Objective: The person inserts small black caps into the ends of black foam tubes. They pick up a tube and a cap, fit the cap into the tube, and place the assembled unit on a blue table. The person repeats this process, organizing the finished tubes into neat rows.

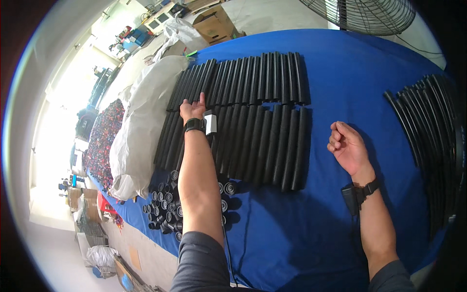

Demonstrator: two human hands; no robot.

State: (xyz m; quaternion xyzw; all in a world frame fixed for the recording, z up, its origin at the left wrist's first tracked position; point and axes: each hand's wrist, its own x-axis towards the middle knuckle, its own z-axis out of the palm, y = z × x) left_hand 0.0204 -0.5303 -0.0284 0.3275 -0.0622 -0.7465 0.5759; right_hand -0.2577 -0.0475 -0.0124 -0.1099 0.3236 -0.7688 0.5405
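Two rows of black foam tubes (253,117) lie side by side on a blue-covered table (340,78). My left hand (192,109) rests flat on the tubes at the left of the rows, fingers spread and holding nothing. My right hand (346,146) hovers over bare blue cloth to the right of the tubes, fingers loosely curled and empty. Both wrists carry a black strap with a small device. Short black tube pieces (168,207) stand on end near the table's front left, partly hidden by my left forearm.
A large white sack (138,126) lies along the table's left edge. Long thin black tubes (433,131) are stacked at the right. A black fan (365,14) stands behind the table, cardboard boxes (214,24) at the back, and a multicoloured pile (99,138) on the floor at left.
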